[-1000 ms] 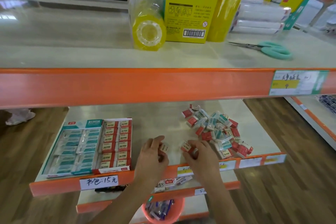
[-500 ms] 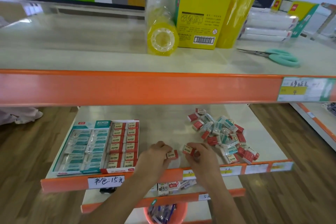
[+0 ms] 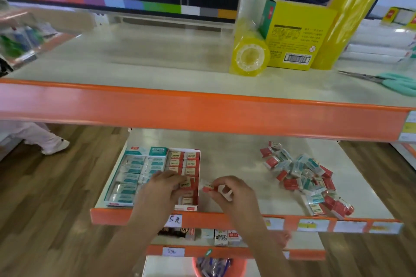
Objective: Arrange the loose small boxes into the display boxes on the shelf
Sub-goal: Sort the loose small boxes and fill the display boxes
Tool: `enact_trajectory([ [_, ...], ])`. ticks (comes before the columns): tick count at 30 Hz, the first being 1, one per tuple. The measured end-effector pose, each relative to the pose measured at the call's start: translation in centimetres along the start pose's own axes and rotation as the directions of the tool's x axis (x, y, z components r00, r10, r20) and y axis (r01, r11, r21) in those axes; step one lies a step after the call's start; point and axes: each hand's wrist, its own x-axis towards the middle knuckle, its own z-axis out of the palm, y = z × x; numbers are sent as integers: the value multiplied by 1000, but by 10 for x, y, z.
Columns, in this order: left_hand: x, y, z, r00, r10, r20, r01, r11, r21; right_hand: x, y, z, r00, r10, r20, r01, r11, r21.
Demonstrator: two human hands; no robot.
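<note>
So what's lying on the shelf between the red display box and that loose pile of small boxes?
In the head view, only the right hand, pinching a small red box; beyond it, bare shelf up to the pile.

A stationery shop — orange-edged shelves (image 3: 202,117) with price labels (image 3: 174,220), display boxes (image 3: 184,164), tape rolls (image 3: 249,56).

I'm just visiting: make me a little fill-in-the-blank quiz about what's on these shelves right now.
1. The right hand pinches a small ____ box.
2. The left hand rests on the red display box, which stands to the ____ of the teal display box.
3. The pile of loose boxes lies on the ____ shelf.
4. The teal scissors lie on the ____ shelf.

Missing: red; right; middle; top
</note>
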Motion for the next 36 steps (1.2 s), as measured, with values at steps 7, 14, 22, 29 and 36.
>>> enact_trajectory([
  [7, -13, -27, -2, 995, -87, 51, 87, 996, 5, 11, -25, 28, 992, -116, 58, 122, 987, -107],
  [14, -8, -25, -3, 992, -101, 72, 95, 992, 85, 17, -31, 42, 990, -96, 99, 116, 971, -211],
  [22, -6, -19, -5, 982, -174, 70, 164, 978, 131, 13, -33, 45, 992, -102, 69, 114, 970, -214],
  [29, 7, 8, 10, 998, -57, -9, 58, 986, 154, 5, -11, 14, 997, 8, -81, -14, 997, -72],
  [36, 28, 50, 53, 993, 97, 64, -101, 992, 76, 0, 38, -29, 950, 232, -207, -246, 968, -42],
])
